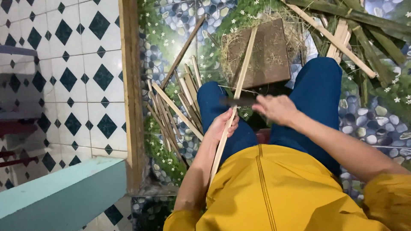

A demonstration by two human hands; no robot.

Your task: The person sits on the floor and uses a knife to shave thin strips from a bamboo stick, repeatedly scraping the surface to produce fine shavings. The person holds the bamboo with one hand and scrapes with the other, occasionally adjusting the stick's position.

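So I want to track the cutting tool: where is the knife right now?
In the head view, the knife is near centre, held in the right hand, its dark blurred blade crossing the long bamboo strip just above the left hand.

Left hand (220,125) curled in a closed grip; right hand (277,109) likewise.

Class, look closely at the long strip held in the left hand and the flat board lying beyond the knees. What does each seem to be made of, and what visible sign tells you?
Long strip: probably split bamboo or pale wood; light tan, matte, thin and straight, like the slats beside it.
Flat board: seemingly wood, dark brown and dull, with dry fibres scattered over it.
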